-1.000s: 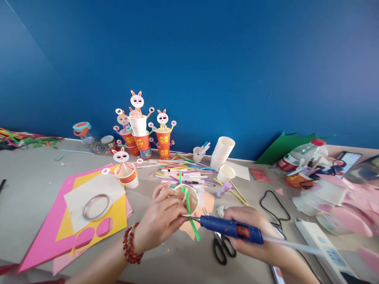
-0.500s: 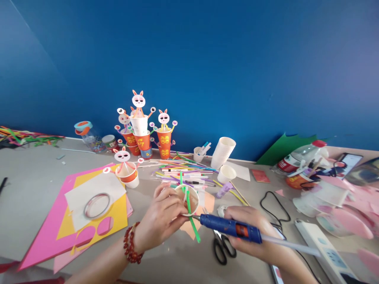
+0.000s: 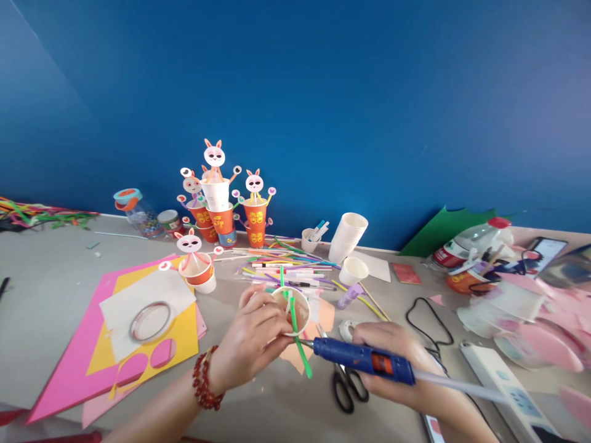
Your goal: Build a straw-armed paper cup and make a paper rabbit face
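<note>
My left hand (image 3: pixel 259 332) is wrapped round a paper cup (image 3: pixel 302 304), tilted so that its opening faces me. Green pipe cleaners (image 3: pixel 302 354) run across the cup's mouth and stick out past the rim at top and bottom. In my right hand (image 3: pixel 388 357) is a blue glue gun (image 3: pixel 364 360), a long clear glue stick (image 3: pixel 462 383) jutting from its back. Its nozzle points left and is at the lower rim, by the green pipe cleaner; whether it touches cannot be made out. Black-handled scissors (image 3: pixel 344 391) lie below the gun, partly covered.
Rabbit-faced cup figures (image 3: pixel 256 212) stand at the back left. Coloured paper sheets (image 3: pixel 189 341) with a tape roll (image 3: pixel 150 321) lie left. Pens and pipe cleaners (image 3: pixel 286 266) spread behind the cup. Stacked cups (image 3: pixel 348 237), a bottle (image 3: pixel 484 240) and a power strip (image 3: pixel 503 381) are right.
The glue gun has shifted slightly right and down. My left hand and the cup have barely moved.
</note>
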Tool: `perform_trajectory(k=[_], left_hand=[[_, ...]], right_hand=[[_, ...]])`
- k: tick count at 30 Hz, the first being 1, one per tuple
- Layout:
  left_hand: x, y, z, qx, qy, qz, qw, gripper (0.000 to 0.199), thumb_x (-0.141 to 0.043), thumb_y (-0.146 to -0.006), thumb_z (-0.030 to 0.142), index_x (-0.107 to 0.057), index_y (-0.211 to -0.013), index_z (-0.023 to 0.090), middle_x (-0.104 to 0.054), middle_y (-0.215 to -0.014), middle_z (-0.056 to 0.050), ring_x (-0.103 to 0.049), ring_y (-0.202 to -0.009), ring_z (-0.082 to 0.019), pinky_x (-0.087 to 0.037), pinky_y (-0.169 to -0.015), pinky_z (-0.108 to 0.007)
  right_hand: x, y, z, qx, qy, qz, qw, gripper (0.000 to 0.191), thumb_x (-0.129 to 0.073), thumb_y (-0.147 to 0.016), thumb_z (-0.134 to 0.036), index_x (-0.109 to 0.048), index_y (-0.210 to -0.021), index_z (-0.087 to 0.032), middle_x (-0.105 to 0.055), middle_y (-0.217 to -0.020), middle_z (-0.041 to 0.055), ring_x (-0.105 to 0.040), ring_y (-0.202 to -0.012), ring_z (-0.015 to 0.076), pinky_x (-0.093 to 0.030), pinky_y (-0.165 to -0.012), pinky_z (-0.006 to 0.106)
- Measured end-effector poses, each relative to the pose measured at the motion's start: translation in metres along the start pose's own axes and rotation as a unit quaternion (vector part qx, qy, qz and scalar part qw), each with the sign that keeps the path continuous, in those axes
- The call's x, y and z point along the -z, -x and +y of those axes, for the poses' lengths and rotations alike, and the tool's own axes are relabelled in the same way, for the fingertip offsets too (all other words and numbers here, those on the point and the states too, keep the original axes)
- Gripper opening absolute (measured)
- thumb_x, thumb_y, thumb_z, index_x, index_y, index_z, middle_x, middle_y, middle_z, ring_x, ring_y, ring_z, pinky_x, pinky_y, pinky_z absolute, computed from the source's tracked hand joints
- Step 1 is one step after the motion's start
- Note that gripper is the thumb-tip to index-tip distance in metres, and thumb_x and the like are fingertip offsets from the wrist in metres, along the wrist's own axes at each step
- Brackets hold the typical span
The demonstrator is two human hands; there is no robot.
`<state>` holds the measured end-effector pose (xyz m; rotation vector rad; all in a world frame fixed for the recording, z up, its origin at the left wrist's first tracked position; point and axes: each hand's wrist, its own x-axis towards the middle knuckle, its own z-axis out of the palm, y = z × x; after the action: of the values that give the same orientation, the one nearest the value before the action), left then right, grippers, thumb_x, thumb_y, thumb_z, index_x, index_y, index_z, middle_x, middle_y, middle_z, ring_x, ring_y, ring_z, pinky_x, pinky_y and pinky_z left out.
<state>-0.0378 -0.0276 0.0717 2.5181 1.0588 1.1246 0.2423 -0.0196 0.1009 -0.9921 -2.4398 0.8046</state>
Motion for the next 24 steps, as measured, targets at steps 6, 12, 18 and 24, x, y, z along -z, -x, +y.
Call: perform_trajectory(k=[6, 12, 18, 24], left_hand=[[0.0017, 0.0004, 0.0, -0.011, -0.003, 0.0, 1.0, 0.013, -0.056, -0.096, 0.019, -0.064, -0.086, 0.022, -0.072, -0.088, 0.0, -0.057, -0.093, -0.018, -0.027, -0.108, -0.044], [0.0038, 0.0004, 0.0014, -0.023, -0.02, 0.01, 0.999, 0.011, -0.057, -0.094, 0.016, -0.065, -0.088, 0.023, -0.071, -0.09, 0.001, -0.056, -0.095, -0.018, -0.025, -0.111, -0.044], [0.001, 0.0029, -0.0012, -0.027, -0.033, 0.008, 0.999, 0.012, -0.057, -0.094, 0.017, -0.066, -0.088, 0.023, -0.07, -0.088, 0.001, -0.055, -0.096, -0.018, -0.024, -0.111, -0.044], [-0.004, 0.0077, -0.0047, -0.031, -0.02, 0.033, 0.999, 0.009, -0.062, -0.092, 0.018, -0.067, -0.089, 0.025, -0.071, -0.089, 0.002, -0.055, -0.097, -0.018, -0.023, -0.113, -0.045]], right_hand=[[-0.0002, 0.0024, 0.0024, -0.006, 0.011, -0.01, 1.0, 0.027, -0.058, -0.084, -0.036, -0.039, -0.071, -0.023, -0.047, -0.062, -0.0042, -0.045, -0.054, 0.0133, -0.031, -0.055, 0.024], [0.0019, 0.001, 0.0007, -0.009, 0.011, -0.018, 1.0, 0.026, -0.057, -0.084, -0.037, -0.04, -0.07, -0.023, -0.046, -0.061, -0.004, -0.044, -0.053, 0.0132, -0.031, -0.054, 0.024], [0.0016, 0.0021, -0.0001, -0.003, 0.0, -0.016, 1.0, 0.022, -0.057, -0.081, -0.033, -0.041, -0.07, -0.022, -0.046, -0.061, -0.0045, -0.044, -0.054, 0.0126, -0.03, -0.054, 0.024], [0.0028, 0.0016, 0.0003, -0.014, -0.009, -0.014, 1.0, 0.015, -0.058, -0.077, -0.024, -0.045, -0.071, -0.022, -0.048, -0.062, -0.0043, -0.046, -0.054, 0.0121, -0.031, -0.053, 0.023]])
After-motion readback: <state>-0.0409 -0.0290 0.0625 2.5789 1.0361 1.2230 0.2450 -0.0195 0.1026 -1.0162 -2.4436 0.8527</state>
